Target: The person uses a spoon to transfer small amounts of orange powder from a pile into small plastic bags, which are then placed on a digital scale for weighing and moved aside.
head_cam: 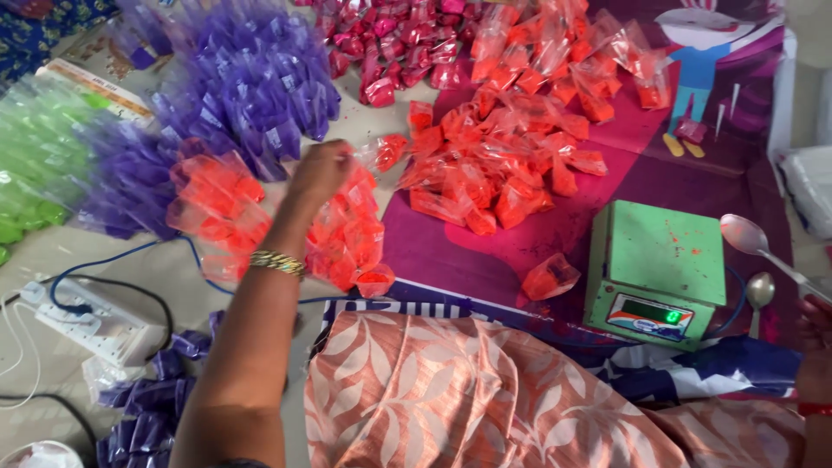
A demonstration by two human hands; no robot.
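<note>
We reach our left hand (pixel 319 171) out over a heap of orange powder packets (pixel 342 238). The fingers are curled down among the top packets, but we cannot tell whether they pinch one or just press on it. Our right hand (pixel 815 316) shows only at the frame's edge; it seems closed on a spoon (pixel 756 243), though the grip is mostly cut off. A green weighing scale (pixel 656 269) sits just left of that hand, probably kept close for dosing, with a second spoon (pixel 760 293) beside it. One loose orange packet (pixel 549 277) lies between scale and heap. Beyond the left hand rise purple packets (pixel 247 78), packed tight against the orange. Bare floor opens below the left arm, near the power strip (pixel 91 325) and cables.
</note>
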